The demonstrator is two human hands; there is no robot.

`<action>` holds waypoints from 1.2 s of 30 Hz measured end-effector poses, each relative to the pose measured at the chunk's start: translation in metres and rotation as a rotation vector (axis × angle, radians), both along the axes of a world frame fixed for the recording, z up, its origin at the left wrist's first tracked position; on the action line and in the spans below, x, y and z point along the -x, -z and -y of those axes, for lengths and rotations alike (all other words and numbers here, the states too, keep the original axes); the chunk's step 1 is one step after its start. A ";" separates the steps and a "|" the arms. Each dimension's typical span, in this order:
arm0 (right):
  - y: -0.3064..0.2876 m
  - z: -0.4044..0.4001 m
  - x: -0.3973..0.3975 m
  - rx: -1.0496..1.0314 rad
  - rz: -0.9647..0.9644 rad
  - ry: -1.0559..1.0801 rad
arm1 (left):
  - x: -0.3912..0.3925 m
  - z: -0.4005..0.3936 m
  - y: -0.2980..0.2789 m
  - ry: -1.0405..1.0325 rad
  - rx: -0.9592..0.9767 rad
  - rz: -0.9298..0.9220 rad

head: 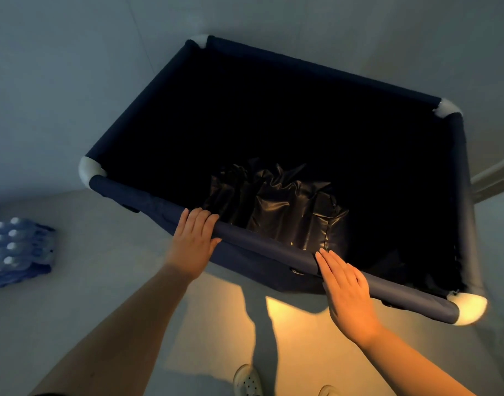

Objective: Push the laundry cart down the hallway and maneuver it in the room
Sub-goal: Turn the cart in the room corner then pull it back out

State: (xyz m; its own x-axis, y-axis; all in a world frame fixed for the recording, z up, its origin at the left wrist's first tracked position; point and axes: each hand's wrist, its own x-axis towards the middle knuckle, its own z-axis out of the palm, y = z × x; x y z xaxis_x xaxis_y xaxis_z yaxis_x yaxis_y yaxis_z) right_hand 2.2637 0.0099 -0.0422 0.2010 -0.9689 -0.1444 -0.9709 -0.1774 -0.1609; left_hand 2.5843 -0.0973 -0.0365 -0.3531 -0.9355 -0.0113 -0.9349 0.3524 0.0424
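Floor (73, 81): pale, smooth, grey, lit warm yellow near the feet.
Laundry cart (273, 250): dark blue fabric, white corner pieces, standing on the floor at centre.
Pack of bottles (13, 250): wrapped, white caps up, on the floor at far left, well apart from the cart.
Shoes (248, 380): light-coloured, at the bottom edge.

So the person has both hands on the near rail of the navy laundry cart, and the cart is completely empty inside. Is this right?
Not quite. The head view shows the cart is not empty: a crumpled black plastic bag lies inside near the front. The rest holds: the left hand and the right hand both rest on the near rail of the navy laundry cart.
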 end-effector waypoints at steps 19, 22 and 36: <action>-0.001 0.010 -0.044 0.021 -0.022 -0.156 | -0.050 -0.055 0.000 -0.216 0.104 -0.051; -0.001 0.005 -0.037 0.014 -0.025 -0.210 | -0.048 -0.079 0.009 -0.250 0.151 -0.072; -0.006 -0.009 0.038 0.024 -0.008 -0.470 | 0.021 -0.182 0.025 -0.458 0.108 -0.129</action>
